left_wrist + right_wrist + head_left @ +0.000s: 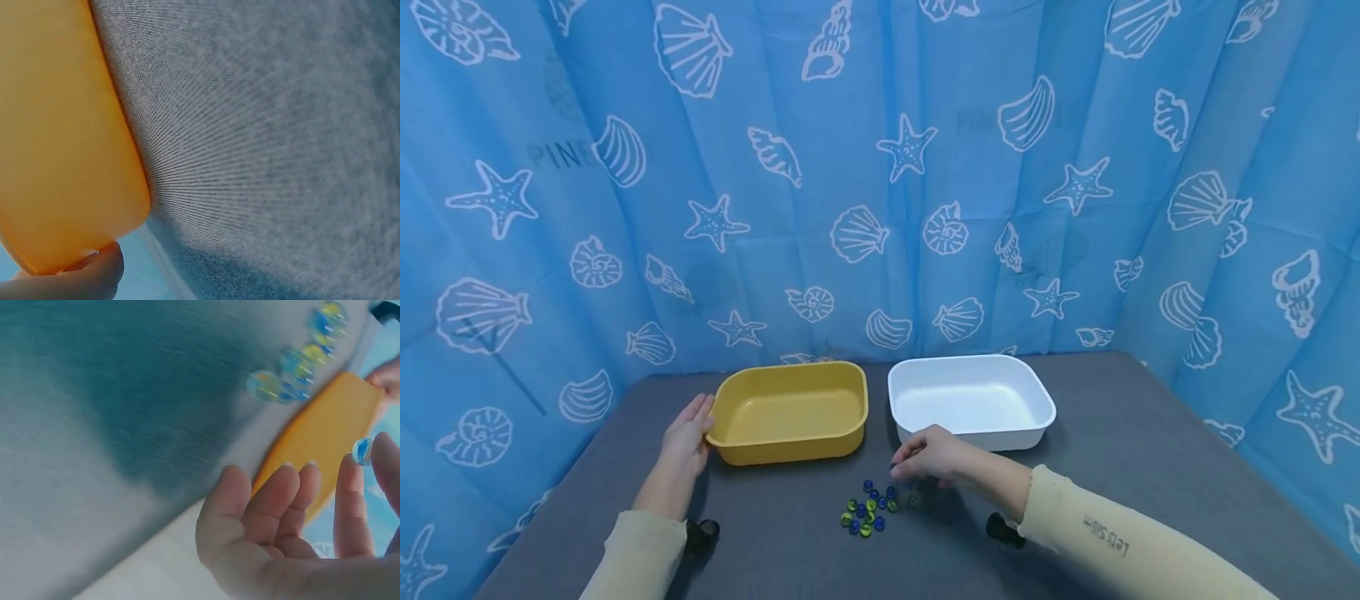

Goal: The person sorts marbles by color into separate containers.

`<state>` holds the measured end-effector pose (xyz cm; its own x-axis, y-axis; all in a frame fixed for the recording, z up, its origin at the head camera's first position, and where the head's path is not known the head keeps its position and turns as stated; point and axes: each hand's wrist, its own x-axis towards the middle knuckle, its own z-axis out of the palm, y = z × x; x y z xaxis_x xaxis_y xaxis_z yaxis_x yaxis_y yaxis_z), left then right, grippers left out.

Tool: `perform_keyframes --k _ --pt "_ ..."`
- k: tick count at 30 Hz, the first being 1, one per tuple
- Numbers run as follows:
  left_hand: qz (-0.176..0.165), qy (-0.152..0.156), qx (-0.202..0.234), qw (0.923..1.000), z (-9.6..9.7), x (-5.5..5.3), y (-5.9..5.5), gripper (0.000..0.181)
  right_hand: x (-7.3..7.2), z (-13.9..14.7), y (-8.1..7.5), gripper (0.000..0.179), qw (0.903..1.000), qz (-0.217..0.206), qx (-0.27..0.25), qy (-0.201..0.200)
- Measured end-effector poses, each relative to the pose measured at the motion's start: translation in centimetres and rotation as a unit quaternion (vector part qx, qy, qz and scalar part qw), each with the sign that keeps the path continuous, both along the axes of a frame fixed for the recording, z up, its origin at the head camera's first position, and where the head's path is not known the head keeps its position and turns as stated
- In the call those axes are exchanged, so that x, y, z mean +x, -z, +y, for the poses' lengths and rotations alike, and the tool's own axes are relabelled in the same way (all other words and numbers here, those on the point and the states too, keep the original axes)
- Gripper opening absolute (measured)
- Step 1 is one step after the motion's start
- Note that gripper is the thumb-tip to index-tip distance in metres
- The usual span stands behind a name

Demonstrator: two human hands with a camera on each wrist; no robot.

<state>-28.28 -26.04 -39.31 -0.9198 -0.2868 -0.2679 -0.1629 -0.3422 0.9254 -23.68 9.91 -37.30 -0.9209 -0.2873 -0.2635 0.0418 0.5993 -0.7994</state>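
My left hand (688, 435) is at the left end of the yellow plastic basin (786, 452), holding it by the rim. In the left wrist view, fingertips (109, 265) press against the basin's end wall. My right hand (931, 456) is raised in front of the white basin (1000, 441). Between its thumb and index finger it pinches a glass marble (362, 452) with a blue swirl; the other fingers are loosely bent. Just left of that hand, a cluster of blue and yellow-green marbles (871, 505) lies on the grey cloth.
Both basins stand side by side near the far edge of the grey cloth-covered table (790, 542), with a narrow gap between them. A blue curtain (850, 167) with white shells hangs behind. Dark wrist devices (1004, 530) stick out below the sleeves.
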Motion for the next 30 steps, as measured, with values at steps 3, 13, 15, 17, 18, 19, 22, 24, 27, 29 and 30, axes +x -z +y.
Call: perform_keyframes --k 3,13,15,17,18,19,22,24,27,29,30 --pt "-0.001 0.005 0.000 1.0000 0.0 0.1 -0.1 0.058 -0.1 -0.1 -0.5 0.012 0.9998 -0.007 -0.016 0.002" --pt "-0.003 0.010 -0.005 0.9999 0.1 0.1 -0.1 0.058 -0.4 -1.3 -2.6 0.014 0.9985 -0.030 -0.044 -0.005" --pt "-0.004 0.011 -0.008 0.9999 0.0 0.2 -0.1 0.058 -0.6 -1.7 -2.9 0.016 0.9981 -0.032 -0.052 -0.004" --pt "-0.005 0.011 -0.009 0.9999 0.0 0.2 -0.1 0.058 -1.0 -2.1 -3.1 0.017 0.9976 -0.035 -0.060 -0.001" --pt "-0.006 0.011 -0.009 0.9999 0.0 0.2 -0.1 0.058 -1.2 -2.3 -3.2 0.017 0.9974 -0.034 -0.063 0.002" --pt "-0.007 0.011 -0.011 0.9999 0.0 0.2 -0.1 0.058 -1.4 -2.5 -3.3 0.017 0.9972 -0.035 -0.066 0.006" --pt "-0.004 0.014 -0.012 0.9998 0.0 0.2 -0.1 0.058 -2.2 -3.2 -3.6 0.016 0.9968 -0.030 -0.071 0.019" --pt "-0.004 0.011 -0.013 0.9998 0.0 0.1 -0.1 0.058 -2.7 -3.8 -3.7 0.016 0.9964 -0.029 -0.076 0.025" --pt "-0.003 0.010 -0.013 0.9999 0.0 0.1 -0.1 0.058 -3.4 -4.7 -3.9 0.017 0.9947 -0.034 -0.091 0.032" --pt "-0.003 0.011 -0.015 0.9998 0.0 0.2 -0.1 0.058 -3.8 -5.2 -3.9 0.018 0.9933 -0.038 -0.103 0.037" --pt "-0.003 0.013 -0.014 0.9998 0.0 0.2 -0.1 0.058 -4.1 -5.5 -3.9 0.018 0.9923 -0.040 -0.111 0.040"
